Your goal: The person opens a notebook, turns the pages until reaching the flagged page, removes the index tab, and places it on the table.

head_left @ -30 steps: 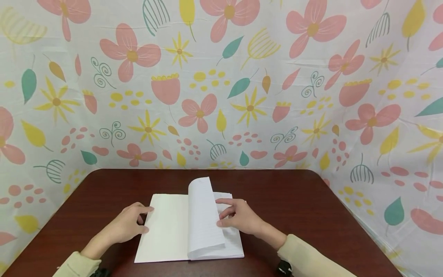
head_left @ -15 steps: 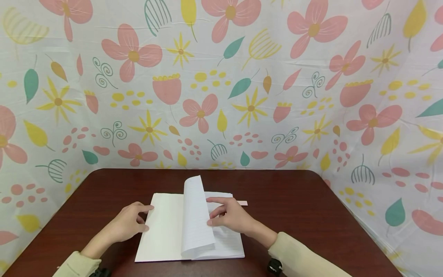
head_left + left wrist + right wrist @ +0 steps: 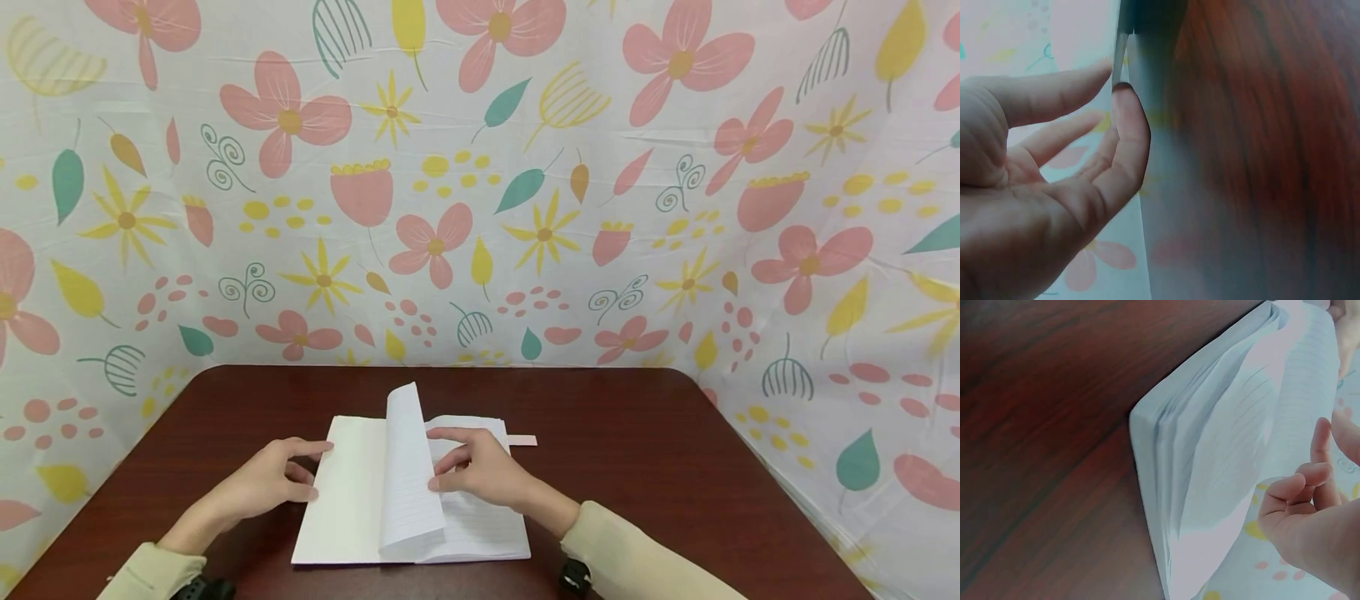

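Note:
An open lined notebook (image 3: 487, 525) lies on the table in the head view, its blank left side (image 3: 345, 492) flat. My left hand (image 3: 255, 483) pinches the left edge; in the left wrist view the thumb and a finger of that hand (image 3: 1047, 169) meet at the thin edge. Near the middle, a lifted lined page (image 3: 411, 483) stands curved upward. My right hand (image 3: 483, 471) holds its free edge between thumb and fingers. In the right wrist view the hand (image 3: 1310, 519) shows curled fingers beside the fanned pages (image 3: 1229, 450).
A pink strip (image 3: 522, 440) sticks out past the notebook's right edge. The dark reddish-brown wooden table (image 3: 637, 433) extends around the notebook. Behind it hangs a white floral cloth (image 3: 480, 183). Dark bands sit at both wrists.
My right hand has moved left, carrying the lifted page toward the left side. The pink strip has come into view. My left hand has stayed at the notebook's left edge.

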